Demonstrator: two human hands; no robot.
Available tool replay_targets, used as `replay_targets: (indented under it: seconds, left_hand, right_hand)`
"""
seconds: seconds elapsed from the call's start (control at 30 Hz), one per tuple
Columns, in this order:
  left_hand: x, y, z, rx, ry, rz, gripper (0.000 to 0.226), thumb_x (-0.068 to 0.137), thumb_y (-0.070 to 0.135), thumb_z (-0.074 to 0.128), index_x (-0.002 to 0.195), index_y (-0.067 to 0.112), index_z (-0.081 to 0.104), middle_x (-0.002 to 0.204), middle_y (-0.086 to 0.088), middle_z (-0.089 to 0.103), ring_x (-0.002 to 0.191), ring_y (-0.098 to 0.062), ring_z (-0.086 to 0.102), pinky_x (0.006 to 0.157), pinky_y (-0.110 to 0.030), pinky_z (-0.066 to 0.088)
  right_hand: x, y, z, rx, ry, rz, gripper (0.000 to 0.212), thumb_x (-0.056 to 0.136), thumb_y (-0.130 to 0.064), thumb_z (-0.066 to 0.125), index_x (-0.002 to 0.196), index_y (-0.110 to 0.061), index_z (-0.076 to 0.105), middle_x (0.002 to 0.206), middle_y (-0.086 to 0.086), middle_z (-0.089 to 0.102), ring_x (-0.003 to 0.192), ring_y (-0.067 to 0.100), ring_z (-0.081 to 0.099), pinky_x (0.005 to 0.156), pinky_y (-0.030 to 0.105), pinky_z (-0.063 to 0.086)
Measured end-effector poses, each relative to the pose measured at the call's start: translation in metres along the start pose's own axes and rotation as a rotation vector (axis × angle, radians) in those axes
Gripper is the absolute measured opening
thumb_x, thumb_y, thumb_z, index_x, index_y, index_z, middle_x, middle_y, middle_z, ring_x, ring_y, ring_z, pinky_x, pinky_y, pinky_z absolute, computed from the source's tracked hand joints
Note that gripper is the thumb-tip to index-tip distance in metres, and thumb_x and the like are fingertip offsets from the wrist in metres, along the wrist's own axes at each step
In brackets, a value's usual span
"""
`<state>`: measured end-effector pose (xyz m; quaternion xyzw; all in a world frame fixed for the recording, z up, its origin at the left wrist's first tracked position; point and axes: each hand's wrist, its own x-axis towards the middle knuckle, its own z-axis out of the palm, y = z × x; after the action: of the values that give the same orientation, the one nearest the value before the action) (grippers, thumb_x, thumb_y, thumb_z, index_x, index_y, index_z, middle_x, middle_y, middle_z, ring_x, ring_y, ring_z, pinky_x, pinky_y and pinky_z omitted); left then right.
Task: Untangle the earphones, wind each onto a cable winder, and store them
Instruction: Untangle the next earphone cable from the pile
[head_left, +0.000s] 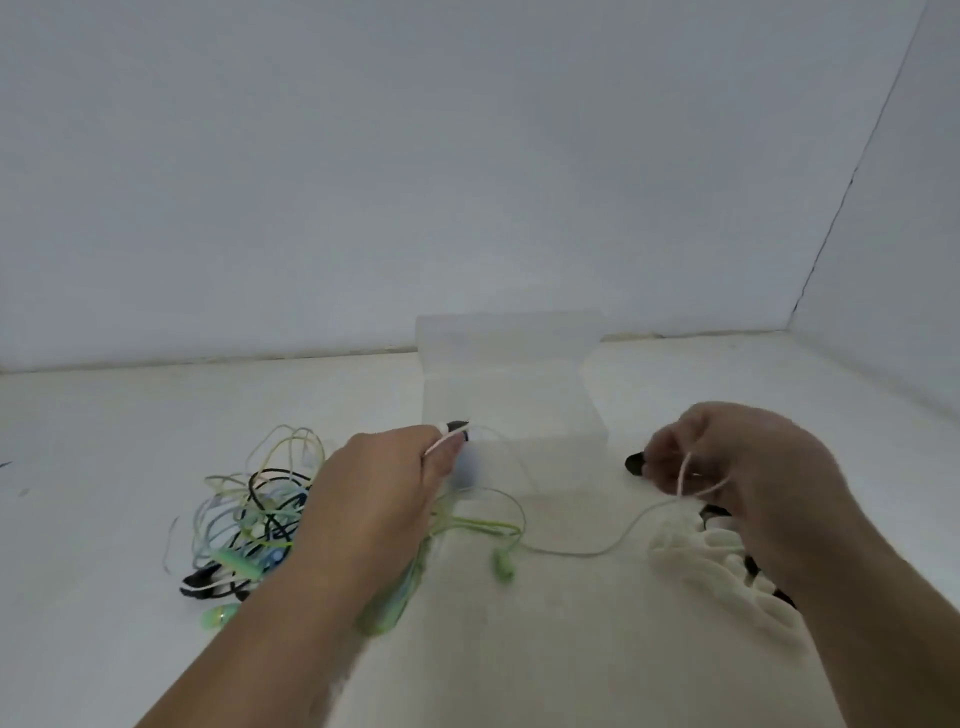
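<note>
Head view, and we see the pale cable (587, 555) strung across mid-worktop between both hands. The left hand (384, 483) has its grip pinched on the dark-tipped end, and the right hand (743, 467) has its grip curled round a loop. Green earphones (501, 564) lie near, the tangle (254, 514) sits left, and a clear box (514, 384) stands far on the worktop (104, 441).

tangled earphone pile (249, 514) left, pale cable (571, 552) sagging across middle, white winders (691, 551) heaped right, clear box (514, 395) behind
</note>
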<state>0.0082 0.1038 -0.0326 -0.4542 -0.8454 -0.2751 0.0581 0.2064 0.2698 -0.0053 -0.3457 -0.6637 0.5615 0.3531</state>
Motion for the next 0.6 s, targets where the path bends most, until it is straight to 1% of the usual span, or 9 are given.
replay_targets:
  seconds: [0.03, 0.07, 0.13, 0.2, 0.3, 0.37, 0.47, 0.53, 0.6]
  left_hand:
    - [-0.001, 0.003, -0.001, 0.051, -0.009, 0.016, 0.057, 0.091, 0.061, 0.016, 0.073, 0.024, 0.054, 0.064, 0.004, 0.058, 0.069, -0.019, 0.056, 0.066, -0.037, 0.043]
    - [-0.003, 0.008, -0.001, 0.091, -0.009, 0.035, 0.051, 0.092, 0.058, 0.017, 0.071, 0.025, 0.049, 0.065, 0.005, 0.055, 0.071, -0.019, 0.055, 0.065, -0.037, 0.038]
    - [-0.006, 0.019, -0.002, 0.159, -0.022, 0.083, 0.047, 0.094, 0.053, 0.017, 0.072, 0.026, 0.048, 0.073, 0.006, 0.054, 0.080, -0.021, 0.056, 0.068, -0.035, 0.033]
    - [-0.007, 0.024, 0.003, 0.223, 0.004, 0.147, 0.042, 0.099, 0.050, 0.021, 0.081, 0.027, 0.051, 0.083, 0.007, 0.058, 0.086, -0.020, 0.059, 0.070, -0.033, 0.034]
    - [-0.008, 0.027, 0.011, 0.244, 0.036, 0.237, 0.028, 0.102, 0.040, 0.039, 0.076, 0.029, 0.038, 0.074, 0.010, 0.041, 0.079, -0.021, 0.057, 0.066, -0.032, 0.028]
    - [-0.008, 0.026, 0.017, 0.252, 0.003, 0.268, 0.029, 0.096, 0.028, 0.053, 0.075, 0.030, 0.033, 0.073, 0.010, 0.033, 0.076, -0.020, 0.054, 0.065, -0.032, 0.030]
    - [-0.004, 0.022, 0.019, 0.229, -0.031, 0.260, 0.024, 0.102, 0.038, 0.043, 0.081, 0.030, 0.036, 0.079, 0.010, 0.035, 0.080, -0.016, 0.048, 0.070, -0.031, 0.032]
    - [0.000, 0.016, 0.017, 0.181, -0.067, 0.183, 0.024, 0.103, 0.044, 0.039, 0.084, 0.029, 0.040, 0.081, 0.010, 0.037, 0.080, -0.013, 0.043, 0.070, -0.029, 0.030]
    - [0.003, 0.006, 0.013, 0.114, -0.073, 0.118, 0.022, 0.099, 0.043, 0.049, 0.084, 0.026, 0.050, 0.080, 0.012, 0.041, 0.079, -0.011, 0.045, 0.068, -0.029, 0.030]
  right_hand:
    - [-0.003, 0.002, 0.009, -0.335, 0.011, -0.090, 0.022, 0.075, -0.008, 0.052, 0.059, -0.017, 0.063, 0.072, 0.002, 0.071, 0.063, 0.013, 0.062, 0.051, 0.021, 0.043]
    - [-0.007, 0.004, 0.019, -0.537, 0.036, -0.203, 0.020, 0.076, -0.008, 0.057, 0.068, -0.024, 0.067, 0.077, -0.005, 0.071, 0.064, 0.003, 0.060, 0.054, 0.020, 0.042]
    - [-0.019, 0.003, 0.032, -0.625, 0.127, -0.411, 0.030, 0.076, -0.010, 0.055, 0.093, -0.033, 0.064, 0.092, -0.018, 0.065, 0.074, -0.009, 0.056, 0.065, 0.013, 0.039]
    - [-0.027, 0.000, 0.040, -0.544, 0.089, -0.520, 0.045, 0.069, -0.015, 0.047, 0.105, -0.035, 0.063, 0.097, -0.022, 0.063, 0.079, -0.012, 0.055, 0.070, 0.010, 0.037]
    - [-0.035, 0.004, 0.060, -0.375, -0.226, -0.322, 0.031, 0.078, -0.036, 0.054, 0.102, -0.030, 0.072, 0.090, -0.017, 0.073, 0.080, -0.006, 0.065, 0.074, 0.015, 0.047]
    - [-0.035, 0.011, 0.072, -0.539, -0.316, -0.268, 0.026, 0.085, -0.050, 0.062, 0.084, -0.027, 0.074, 0.073, -0.009, 0.072, 0.064, 0.002, 0.064, 0.066, 0.026, 0.051]
    - [-0.028, 0.014, 0.070, -0.420, -0.327, -0.194, 0.034, 0.091, -0.035, 0.065, 0.062, -0.016, 0.068, 0.046, -0.001, 0.055, 0.045, 0.011, 0.046, 0.056, 0.032, 0.045]
    - [-0.023, 0.009, 0.061, -0.222, -0.254, -0.176, 0.034, 0.094, -0.026, 0.062, 0.063, -0.013, 0.068, 0.046, -0.001, 0.046, 0.049, 0.013, 0.044, 0.063, 0.042, 0.053]
    - [-0.016, 0.006, 0.051, 0.014, -0.174, -0.128, 0.041, 0.097, -0.019, 0.056, 0.057, -0.011, 0.064, 0.052, 0.002, 0.049, 0.056, 0.016, 0.048, 0.073, 0.043, 0.057]
